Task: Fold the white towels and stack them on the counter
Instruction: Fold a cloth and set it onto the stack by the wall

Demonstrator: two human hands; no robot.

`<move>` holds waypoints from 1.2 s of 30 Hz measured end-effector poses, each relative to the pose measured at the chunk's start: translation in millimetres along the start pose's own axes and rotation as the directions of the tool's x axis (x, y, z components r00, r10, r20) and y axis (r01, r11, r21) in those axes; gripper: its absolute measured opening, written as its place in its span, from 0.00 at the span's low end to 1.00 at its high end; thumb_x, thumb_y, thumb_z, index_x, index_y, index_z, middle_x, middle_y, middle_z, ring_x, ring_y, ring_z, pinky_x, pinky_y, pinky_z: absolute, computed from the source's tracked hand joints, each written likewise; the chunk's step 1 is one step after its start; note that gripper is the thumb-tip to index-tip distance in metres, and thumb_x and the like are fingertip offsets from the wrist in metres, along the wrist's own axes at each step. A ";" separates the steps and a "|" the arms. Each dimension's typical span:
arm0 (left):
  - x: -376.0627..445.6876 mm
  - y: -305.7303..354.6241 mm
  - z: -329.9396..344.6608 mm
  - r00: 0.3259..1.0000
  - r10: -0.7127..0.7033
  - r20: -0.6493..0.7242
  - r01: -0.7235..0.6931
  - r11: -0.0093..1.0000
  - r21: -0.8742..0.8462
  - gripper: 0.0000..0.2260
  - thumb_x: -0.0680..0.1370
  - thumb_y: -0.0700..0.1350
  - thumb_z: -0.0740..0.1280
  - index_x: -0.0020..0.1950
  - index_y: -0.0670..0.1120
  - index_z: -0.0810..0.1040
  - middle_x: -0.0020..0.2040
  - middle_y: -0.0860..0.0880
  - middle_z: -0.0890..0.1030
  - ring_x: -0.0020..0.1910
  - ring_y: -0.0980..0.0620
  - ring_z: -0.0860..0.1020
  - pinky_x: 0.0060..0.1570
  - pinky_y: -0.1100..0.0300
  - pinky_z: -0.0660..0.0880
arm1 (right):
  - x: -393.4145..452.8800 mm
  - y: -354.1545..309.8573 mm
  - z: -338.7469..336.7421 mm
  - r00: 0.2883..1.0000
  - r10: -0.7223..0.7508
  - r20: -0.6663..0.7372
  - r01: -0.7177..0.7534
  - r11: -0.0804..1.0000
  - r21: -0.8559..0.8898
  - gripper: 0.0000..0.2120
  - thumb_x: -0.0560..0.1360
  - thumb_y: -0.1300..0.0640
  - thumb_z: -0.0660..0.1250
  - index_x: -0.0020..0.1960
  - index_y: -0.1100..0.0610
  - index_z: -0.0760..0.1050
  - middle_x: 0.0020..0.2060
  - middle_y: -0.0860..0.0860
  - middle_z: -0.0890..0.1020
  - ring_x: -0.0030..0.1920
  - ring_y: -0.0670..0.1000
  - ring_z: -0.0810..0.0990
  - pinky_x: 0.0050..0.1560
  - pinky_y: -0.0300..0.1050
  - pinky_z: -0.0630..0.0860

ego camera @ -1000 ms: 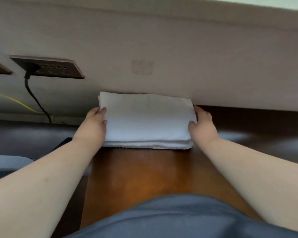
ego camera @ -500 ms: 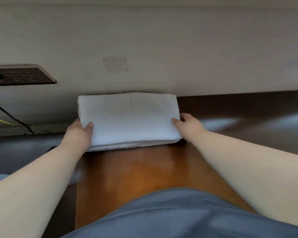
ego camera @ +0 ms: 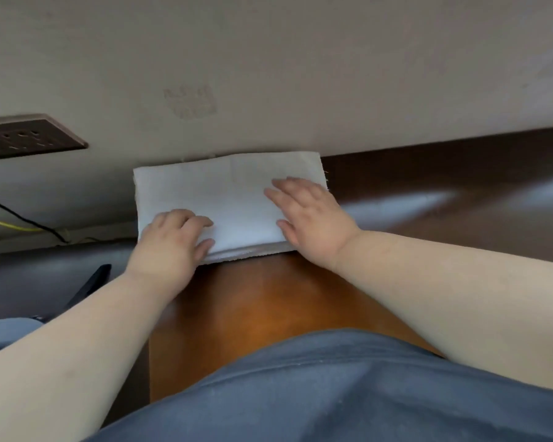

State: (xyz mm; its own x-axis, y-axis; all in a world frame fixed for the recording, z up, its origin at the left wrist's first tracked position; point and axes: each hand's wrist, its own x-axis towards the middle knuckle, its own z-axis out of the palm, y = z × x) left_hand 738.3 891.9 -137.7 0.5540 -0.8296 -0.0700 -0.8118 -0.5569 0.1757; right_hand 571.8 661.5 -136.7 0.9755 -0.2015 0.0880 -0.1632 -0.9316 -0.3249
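— Desk: What are the hands doing?
— Photographer: The left hand [ego camera: 170, 242], fingers bent, presses the near left corner of the folded white towels [ego camera: 224, 202]; the right hand [ego camera: 310, 221] lies flat and spread on top. Neither grasps. The pile sits on the wooden counter [ego camera: 262, 307], against the wall [ego camera: 268, 59].
— Desk: Risk? Count?
— Photographer: An uneven push could skew the layers. Two hands, one pile; individual towels can't be counted.
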 end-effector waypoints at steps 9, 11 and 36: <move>-12.5 -16.8 -4.3 0.987 0.147 0.064 -0.151 0.987 0.058 0.13 0.68 0.37 0.78 0.51 0.43 0.82 0.44 0.42 0.81 0.40 0.37 0.77 0.36 0.48 0.74 | -5.8 22.3 19.0 0.884 -0.093 0.458 0.178 0.973 -0.146 0.28 0.85 0.52 0.48 0.81 0.52 0.42 0.81 0.52 0.46 0.80 0.55 0.42 0.77 0.52 0.41; -14.1 -20.8 -3.3 0.984 0.173 0.035 -0.175 0.982 0.066 0.14 0.68 0.36 0.77 0.52 0.43 0.81 0.45 0.42 0.80 0.40 0.37 0.77 0.35 0.49 0.73 | -3.8 27.5 13.0 0.901 -0.107 0.419 0.178 0.974 -0.136 0.30 0.83 0.59 0.53 0.81 0.53 0.45 0.81 0.52 0.50 0.80 0.55 0.46 0.77 0.51 0.43; -21.1 -26.9 -16.5 0.936 -0.001 0.352 -0.056 0.987 0.154 0.10 0.77 0.48 0.68 0.58 0.50 0.75 0.51 0.49 0.74 0.51 0.46 0.71 0.49 0.51 0.73 | -56.8 50.3 0.4 0.899 -0.018 0.437 0.151 0.951 -0.271 0.38 0.78 0.39 0.61 0.81 0.53 0.50 0.80 0.54 0.52 0.79 0.59 0.50 0.76 0.60 0.48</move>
State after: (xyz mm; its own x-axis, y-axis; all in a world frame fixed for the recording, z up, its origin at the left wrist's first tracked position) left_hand 751.5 925.1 -124.7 0.4549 -0.7901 -0.4109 -0.8603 -0.5090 0.0263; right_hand 508.2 626.2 -158.4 0.9447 -0.0323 -0.3265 -0.0481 -0.9980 -0.0403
